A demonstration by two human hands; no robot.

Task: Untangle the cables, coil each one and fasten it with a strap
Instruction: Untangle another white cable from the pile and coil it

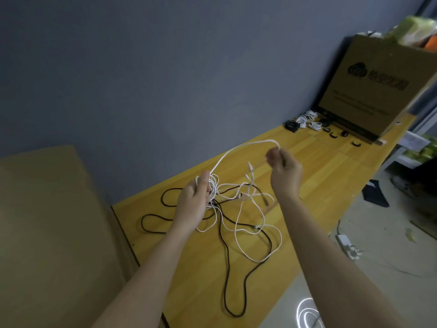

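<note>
Head view: left hand [196, 200] holds small loops of thin white cable [238, 151]; right hand [282, 166] pinches its raised span up-right, so the free length runs between them above the yellow wooden table [319, 185].

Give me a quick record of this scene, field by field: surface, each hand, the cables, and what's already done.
surface: wooden table
left hand: holds white loops
right hand: pinches white cable, raised
tangle: black cable and white cables mixed on table
finished: coiled white bundles by cardboard box
straps: loose black straps near box
</note>
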